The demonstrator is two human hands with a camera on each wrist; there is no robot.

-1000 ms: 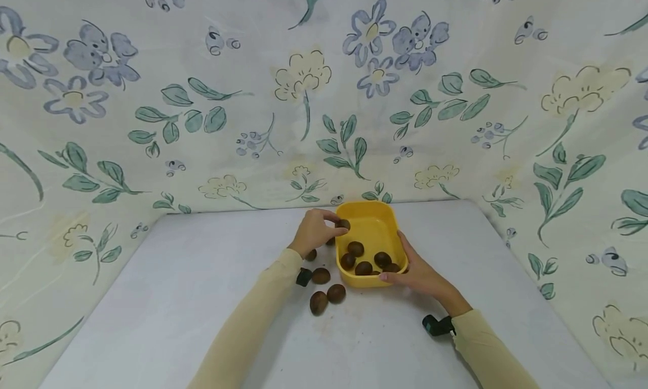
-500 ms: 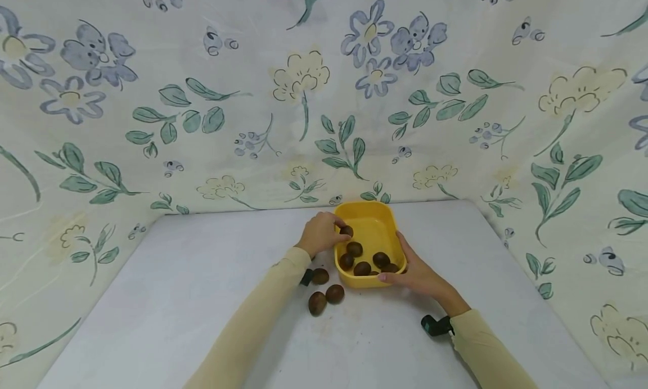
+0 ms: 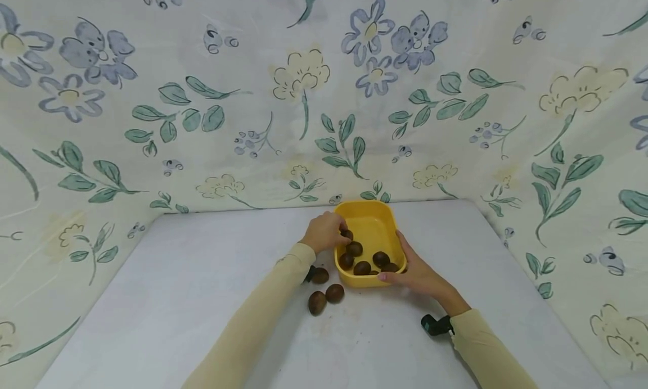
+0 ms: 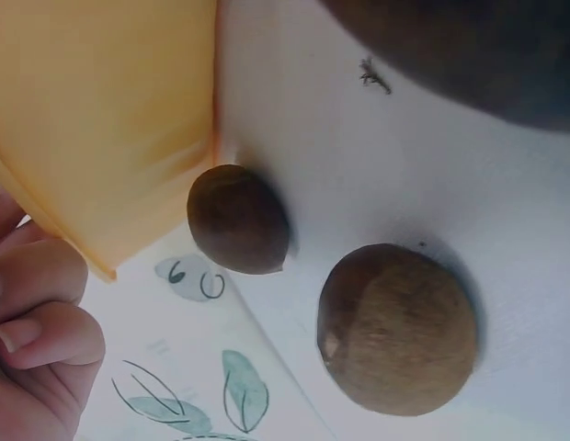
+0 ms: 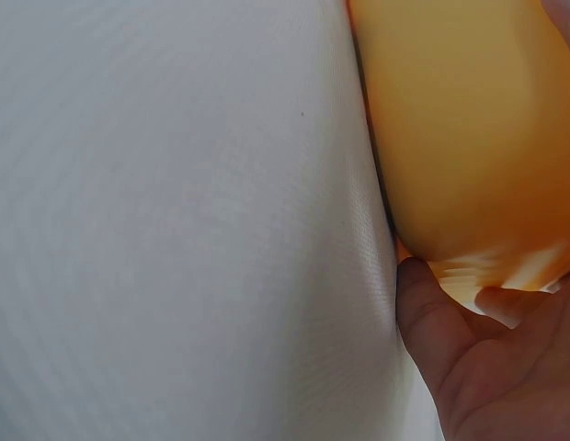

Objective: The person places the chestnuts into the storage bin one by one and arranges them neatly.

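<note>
White fabric backdrop [image 3: 253,18], printed with blue and cream flowers and green leaves, rises behind a plain white tabletop [image 3: 192,276], where I see a person in pale yellow sleeves [image 3: 260,302] at work. Toward the far edge sits a rectangular yellow plastic box [image 3: 373,229] with rounded corners. The left hand [image 3: 325,231] reaches over its left rim, thumb and fingers pinching a round dark-brown nut [image 3: 347,235] just inside. The right hand [image 3: 417,271] grasps the box at its near right corner, thumb over the near rim. Several more brown nuts [image 3: 362,268] lie inside, gathered toward the near end. Loose brown nuts [image 3: 317,303] rest on the tabletop left of the box, among them two side by side nearer the person. A small black device [image 3: 435,325] juts from the right cuff
</note>
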